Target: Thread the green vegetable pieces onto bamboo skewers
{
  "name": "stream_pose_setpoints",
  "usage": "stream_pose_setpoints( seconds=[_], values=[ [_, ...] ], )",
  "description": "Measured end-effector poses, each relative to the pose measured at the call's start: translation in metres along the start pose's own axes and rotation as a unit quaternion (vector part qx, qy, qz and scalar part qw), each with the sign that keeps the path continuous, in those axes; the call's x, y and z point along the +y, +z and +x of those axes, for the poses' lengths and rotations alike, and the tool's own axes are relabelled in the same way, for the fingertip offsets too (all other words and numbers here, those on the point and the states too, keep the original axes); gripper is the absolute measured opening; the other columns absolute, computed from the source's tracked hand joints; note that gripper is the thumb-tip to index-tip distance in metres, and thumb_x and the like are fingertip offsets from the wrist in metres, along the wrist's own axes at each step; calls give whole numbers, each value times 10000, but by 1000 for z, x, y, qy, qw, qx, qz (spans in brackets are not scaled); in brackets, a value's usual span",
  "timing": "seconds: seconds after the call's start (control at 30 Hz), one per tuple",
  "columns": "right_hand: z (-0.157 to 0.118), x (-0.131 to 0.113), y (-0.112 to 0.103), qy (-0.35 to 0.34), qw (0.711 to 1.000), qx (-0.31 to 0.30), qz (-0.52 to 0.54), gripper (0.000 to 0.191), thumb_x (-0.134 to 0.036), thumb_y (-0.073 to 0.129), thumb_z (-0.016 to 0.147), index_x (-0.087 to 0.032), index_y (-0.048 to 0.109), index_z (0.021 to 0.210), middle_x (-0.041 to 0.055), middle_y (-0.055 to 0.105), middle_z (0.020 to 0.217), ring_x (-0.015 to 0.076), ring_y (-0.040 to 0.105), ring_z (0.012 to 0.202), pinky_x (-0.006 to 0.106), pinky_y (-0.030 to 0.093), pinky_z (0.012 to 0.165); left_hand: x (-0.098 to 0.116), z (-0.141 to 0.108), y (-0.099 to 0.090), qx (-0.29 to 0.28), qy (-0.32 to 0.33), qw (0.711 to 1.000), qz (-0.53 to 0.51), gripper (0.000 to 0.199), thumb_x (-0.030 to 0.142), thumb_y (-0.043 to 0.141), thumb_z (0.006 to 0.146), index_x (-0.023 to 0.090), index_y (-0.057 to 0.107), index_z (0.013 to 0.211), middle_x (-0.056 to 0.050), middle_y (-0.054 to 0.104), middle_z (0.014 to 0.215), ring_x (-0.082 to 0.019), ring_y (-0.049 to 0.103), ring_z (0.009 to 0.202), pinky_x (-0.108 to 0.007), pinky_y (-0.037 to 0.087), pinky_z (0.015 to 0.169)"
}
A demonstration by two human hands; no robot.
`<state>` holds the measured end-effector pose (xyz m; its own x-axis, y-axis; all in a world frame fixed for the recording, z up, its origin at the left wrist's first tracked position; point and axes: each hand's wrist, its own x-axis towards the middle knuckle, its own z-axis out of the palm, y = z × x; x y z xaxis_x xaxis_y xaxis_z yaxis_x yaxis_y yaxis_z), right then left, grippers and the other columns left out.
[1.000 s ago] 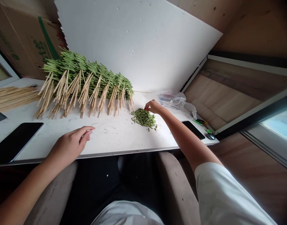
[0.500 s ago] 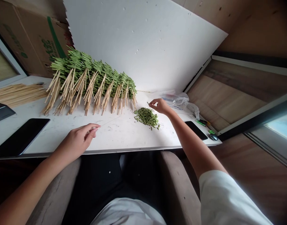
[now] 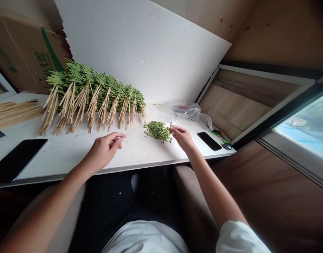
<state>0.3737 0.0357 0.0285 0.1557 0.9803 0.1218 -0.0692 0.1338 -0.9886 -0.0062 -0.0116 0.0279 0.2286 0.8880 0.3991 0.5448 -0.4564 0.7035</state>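
Between thumb and fingers, my left hand (image 3: 108,146) pinches a thin wooden skewer (image 3: 133,131) that points right toward the pile of short green pieces (image 3: 158,130). My right hand (image 3: 181,136), at the pile's right edge, pinches one small green piece (image 3: 170,124) held upright. Behind my left hand, many skewers threaded with green pieces (image 3: 98,82) are stacked in a long row, their bare wooden ends (image 3: 92,105) facing me.
Bare skewers (image 3: 16,111) lie at the far left, near a large black tablet or phone (image 3: 19,158). On the right are clear plastic bags (image 3: 190,111), a black phone (image 3: 209,141) and a mouse (image 3: 227,146). A cardboard box (image 3: 26,52) stands behind.
The view has shifted to the right. My right hand has come down to the pile's right side with a green piece, and my left hand has moved closer to the pile with the skewer.
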Motion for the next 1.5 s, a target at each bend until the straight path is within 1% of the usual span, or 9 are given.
stream_pose_setpoints(
  seconds=[0.2,0.33,0.43,0.57,0.7,0.83,1.03,1.27,1.5],
  values=[
    [-27,5,4,42,996,-20,79,330,-494,936,747,-243,805,916,32,770,918,172,680,843,282,549,727,2,-14,22,22,14,1000,-17,405,517,580,1018,173,770,1120,-96,795,935,-236,771,878,-339,630,833],
    [-39,13,13,75,988,-17,132,363,-489,961,722,-252,809,951,45,798,983,202,735,936,281,599,792,9,-22,26,23,32,999,-20,415,507,566,1035,176,783,1157,-116,809,1037,-231,780,893,-310,632,776],
    [-46,17,21,75,986,-25,147,363,-468,982,699,-250,817,938,30,800,969,191,740,945,261,609,824,12,-26,29,5,28,998,-48,425,536,588,1035,182,791,1153,-108,816,1009,-235,799,870,-305,638,751],
    [-53,19,31,66,986,-33,151,377,-446,1003,674,-246,822,937,11,795,927,169,731,890,250,610,809,12,-30,37,-3,16,996,-85,432,580,654,1001,171,787,1037,-104,813,930,-251,811,850,-330,664,780],
    [-56,19,36,95,976,-37,190,384,-455,1012,674,-228,833,926,28,810,950,175,773,938,217,610,773,15,-35,43,-21,20,995,-92,427,573,655,1008,172,797,1043,-106,805,948,-242,802,859,-338,673,808],
    [-58,18,37,109,969,-66,211,361,-434,1003,711,-215,843,949,47,828,1046,203,798,1071,180,615,757,19,-38,45,-26,20,995,-95,417,550,650,1015,169,808,1071,-116,800,1006,-235,795,869,-335,671,807],
    [-60,18,36,98,970,-90,202,327,-418,977,757,-216,833,970,54,833,1114,230,797,1116,204,627,746,18,-39,45,-21,22,995,-100,409,538,654,1016,167,815,1075,-114,799,993,-231,794,871,-324,668,792],
    [-62,19,37,91,970,-105,199,321,-423,987,742,-224,838,945,43,836,1074,230,809,1074,229,649,787,19,-40,47,-33,11,992,-118,400,535,666,1008,170,813,1081,-116,807,997,-237,799,878,-330,669,803],
    [-64,19,39,87,974,-91,188,336,-404,1003,693,-227,833,923,39,836,1024,235,805,1030,296,674,867,22,-41,46,-34,15,994,-107,412,541,645,1015,167,813,1060,-109,798,970,-230,786,858,-326,663,784]
  ],
)
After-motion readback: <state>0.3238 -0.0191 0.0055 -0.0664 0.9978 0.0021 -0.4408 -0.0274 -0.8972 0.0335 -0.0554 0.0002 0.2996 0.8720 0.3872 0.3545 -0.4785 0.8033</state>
